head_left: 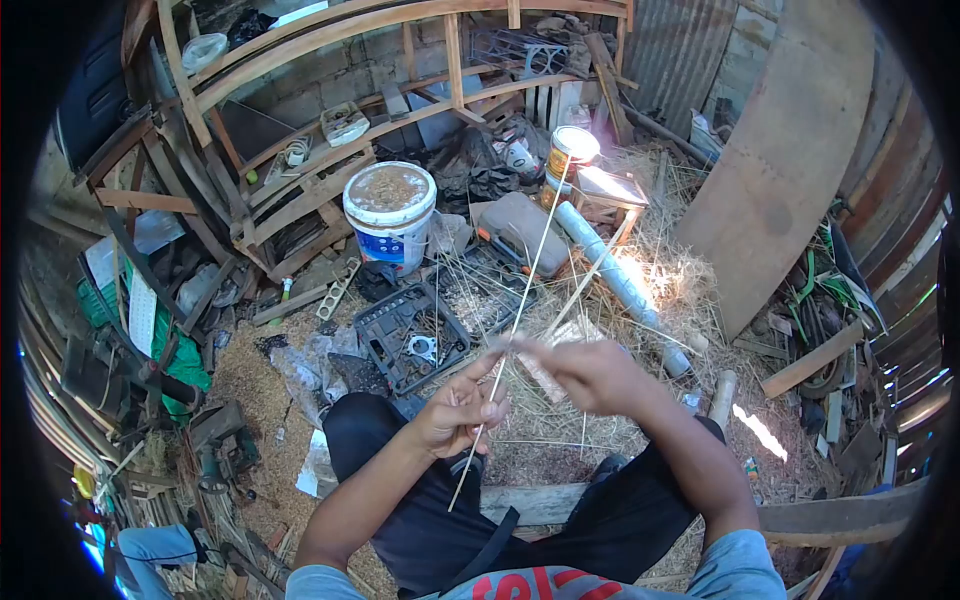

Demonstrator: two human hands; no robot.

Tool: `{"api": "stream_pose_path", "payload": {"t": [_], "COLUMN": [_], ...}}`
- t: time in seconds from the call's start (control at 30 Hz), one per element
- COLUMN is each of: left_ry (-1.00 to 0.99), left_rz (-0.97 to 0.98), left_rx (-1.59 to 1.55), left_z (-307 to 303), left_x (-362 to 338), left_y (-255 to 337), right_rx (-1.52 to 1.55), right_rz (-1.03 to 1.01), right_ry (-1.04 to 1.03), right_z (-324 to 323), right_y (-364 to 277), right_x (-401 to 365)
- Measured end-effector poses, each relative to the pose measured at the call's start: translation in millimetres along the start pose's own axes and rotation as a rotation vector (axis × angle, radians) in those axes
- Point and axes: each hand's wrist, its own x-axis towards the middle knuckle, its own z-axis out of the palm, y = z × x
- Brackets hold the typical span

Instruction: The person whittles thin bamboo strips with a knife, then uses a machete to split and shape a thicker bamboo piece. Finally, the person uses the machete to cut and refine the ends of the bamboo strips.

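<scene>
A long thin strip (531,272) that looks like split bamboo runs from near the paint can down past my knees. My left hand (462,412) is closed on its lower part, thumb and fingers pinching it. Beside it my right hand (592,377) has its fingers curled, with the fingertips right at the strip above the left hand; they are smeared by motion, and I cannot tell what they hold. A second pale strip (584,288) slants up and right from just above the right hand.
An open tool case (412,338) lies ahead, with a white bucket (390,215) behind it. A grey pipe (625,285) lies on straw to the right, near a paint can (574,147). A broad board (790,160) leans at right. A wooden plank (535,503) lies between my feet.
</scene>
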Motion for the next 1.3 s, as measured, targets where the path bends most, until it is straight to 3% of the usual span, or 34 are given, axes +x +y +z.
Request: {"api": "stream_pose_path", "payload": {"t": [0.23, 0.33, 0.47, 0.6, 0.7, 0.73, 0.87, 0.97, 1.0, 1.13, 1.3], "left_ry": [-0.183, -0.262, -0.281, -0.332, -0.322, -0.317, -0.217, -0.179, -0.171, -0.195, -0.118], "left_rz": [-0.070, -0.133, -0.175, -0.218, -0.236, -0.239, -0.196, -0.184, -0.190, -0.194, -0.157], "left_rx": [-0.064, -0.088, -0.093, -0.094, -0.042, -0.014, 0.081, 0.141, 0.168, 0.232, 0.287], "left_z": [-3, 3, -4, -2, -1, 0, 6, 6, 5, 2, 5], "left_x": [-3, -3, -6, -9, -8, -7, 1, 2, 2, 2, 4], "left_y": [5, 7, 5, 3, 0, -1, -4, -3, -4, -6, -6], "right_rx": [-0.075, 0.062, -0.030, 0.057, 0.161, 0.320, 0.552, 0.808, 0.830, 0.997, 1.143], "right_rz": [-0.012, -0.118, 0.004, 0.050, 0.236, 0.334, 0.464, 0.526, 0.639, 0.663, 0.688], "right_ry": [0.074, 0.044, 0.057, 0.252, 0.385, 0.450, 0.646, 0.578, 0.470, 0.396, 0.479], "right_z": [11, 16, 7, 4, 3, 5, 12, 15, 10, 17, 17], "right_y": [1, -6, -3, 27, 39, 42, 38, 26, 18, 9, 21], "right_x": [4, 2, 4, 5, 5, 5, 11, 14, 13, 15, 14]}}
